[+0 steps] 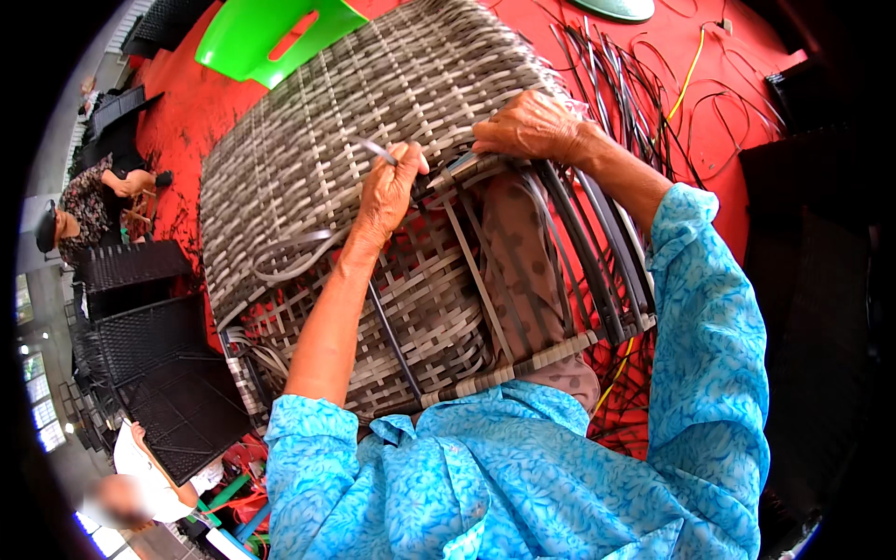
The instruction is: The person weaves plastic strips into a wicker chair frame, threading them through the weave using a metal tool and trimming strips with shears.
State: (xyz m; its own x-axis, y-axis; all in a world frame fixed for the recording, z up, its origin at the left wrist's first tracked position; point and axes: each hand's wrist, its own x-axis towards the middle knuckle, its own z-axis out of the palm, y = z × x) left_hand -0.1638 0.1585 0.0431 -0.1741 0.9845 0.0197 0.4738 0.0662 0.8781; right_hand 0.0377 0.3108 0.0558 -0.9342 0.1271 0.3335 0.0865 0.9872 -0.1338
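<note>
A large woven grey wicker frame [355,121] rests on my lap, its weave partly open near me. My left hand [387,191] pinches a thin grey strip [378,149] and holds it just above the weave. My right hand [532,126] lies flat on the frame's upper right edge, pressing on the strips there. Dark loose strands [597,252] run down the frame's right side. A brown patterned trouser leg [523,261] shows through the open weave. Both my sleeves are blue with a leaf pattern.
The floor [196,103] is red. A green plastic stool [266,37] lies beyond the frame. Loose black strips [635,84] and a yellow cord [689,79] lie at the upper right. Dark woven pieces [159,364] stand at the left, where other people sit at work.
</note>
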